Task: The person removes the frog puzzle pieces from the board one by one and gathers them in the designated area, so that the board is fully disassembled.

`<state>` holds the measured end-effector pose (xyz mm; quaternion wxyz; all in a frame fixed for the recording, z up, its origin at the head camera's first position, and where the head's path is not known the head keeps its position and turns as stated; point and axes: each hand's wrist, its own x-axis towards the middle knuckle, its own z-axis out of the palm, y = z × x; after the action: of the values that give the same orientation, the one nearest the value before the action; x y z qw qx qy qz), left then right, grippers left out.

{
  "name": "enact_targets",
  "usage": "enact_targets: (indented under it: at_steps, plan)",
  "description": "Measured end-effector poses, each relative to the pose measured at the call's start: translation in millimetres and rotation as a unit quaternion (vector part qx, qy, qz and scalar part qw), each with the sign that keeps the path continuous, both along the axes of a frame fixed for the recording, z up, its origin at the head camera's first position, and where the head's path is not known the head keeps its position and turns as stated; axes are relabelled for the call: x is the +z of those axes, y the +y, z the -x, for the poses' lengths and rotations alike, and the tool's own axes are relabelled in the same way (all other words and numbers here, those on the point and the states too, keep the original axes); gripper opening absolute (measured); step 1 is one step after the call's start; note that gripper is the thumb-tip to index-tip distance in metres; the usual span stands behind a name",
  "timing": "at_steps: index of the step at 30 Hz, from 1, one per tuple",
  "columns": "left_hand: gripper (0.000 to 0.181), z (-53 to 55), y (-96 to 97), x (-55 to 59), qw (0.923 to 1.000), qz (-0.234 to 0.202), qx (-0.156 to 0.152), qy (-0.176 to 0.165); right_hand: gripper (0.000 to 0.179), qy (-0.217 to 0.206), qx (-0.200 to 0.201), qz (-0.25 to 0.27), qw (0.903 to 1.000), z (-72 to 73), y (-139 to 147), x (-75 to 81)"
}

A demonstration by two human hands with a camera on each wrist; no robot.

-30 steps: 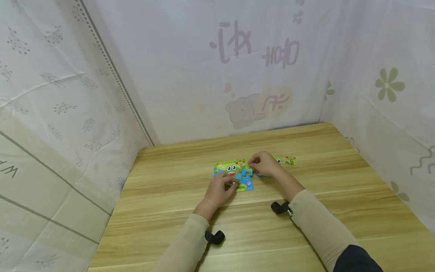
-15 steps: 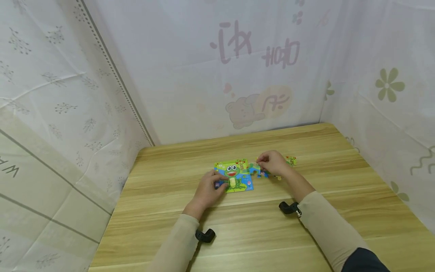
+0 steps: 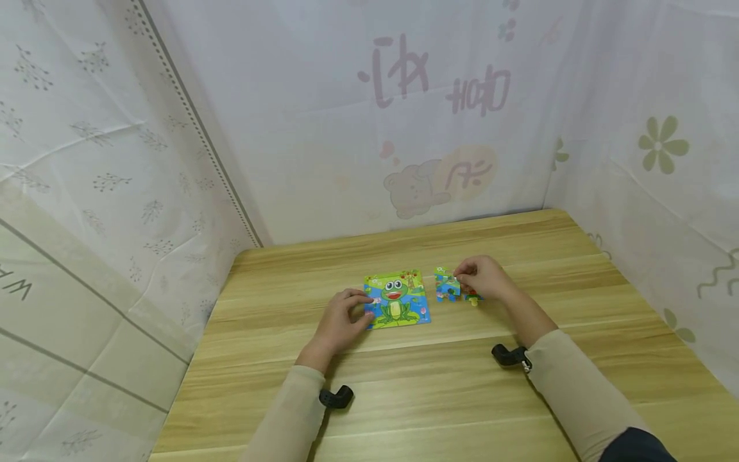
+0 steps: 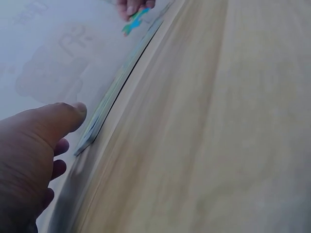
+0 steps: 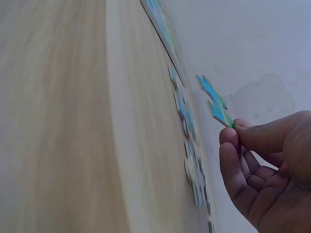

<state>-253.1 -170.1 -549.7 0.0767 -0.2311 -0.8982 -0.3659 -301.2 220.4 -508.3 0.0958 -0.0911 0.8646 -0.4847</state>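
A square frog picture puzzle (image 3: 395, 298) lies flat on the table. At its left edge is my left hand (image 3: 339, 322), thumb and fingers extended and spread, fingertips over the picture's border. In the left wrist view the thumb (image 4: 65, 119) is beside the board's thin edge (image 4: 114, 94). My right hand (image 3: 486, 278) pinches a blue and green jigsaw piece (image 5: 214, 104) between thumb and forefinger. That piece is raised above several loose jigsaw pieces (image 5: 182, 107) lying on the tabletop to the right of the frog picture. The right hand partly hides these pieces in the head view.
The wood-grain table (image 3: 404, 398) ends at the back against a printed white curtain (image 3: 323, 160). More patterned cloth hangs on both sides. Each sleeve carries a black wrist camera, one on the left (image 3: 337, 397) and one on the right (image 3: 510, 356).
The right hand has moved right, taking the jigsaw piece from beside the frog picture to over the loose pieces. The left hand has slid left off the picture's middle to its edge.
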Motion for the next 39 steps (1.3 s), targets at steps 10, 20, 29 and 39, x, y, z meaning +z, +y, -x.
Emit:
enact_targets:
  at_steps: [10,20,29,39]
  plan:
    - [0.029,-0.2,-6.4,-5.6,0.9997,0.022,-0.001,-0.012,0.012,0.017,-0.016,-0.033,0.9992,-7.1,34,-4.1]
    - [0.029,0.1,-10.3,-5.9,0.9995,0.018,-0.008,-0.025,0.014,0.004,-0.048,-0.026,0.9985,-15.9,63,-6.1]
    - [0.03,1.3,-11.1,-8.4,0.9995,0.018,-0.004,-0.026,0.015,-0.007,-0.054,-0.043,0.9976,-21.2,82,-9.5]
    - [0.028,0.9,-11.1,-8.7,0.9994,0.016,0.001,-0.032,0.021,-0.038,-0.058,0.004,0.9976,-28.7,95,-9.2]
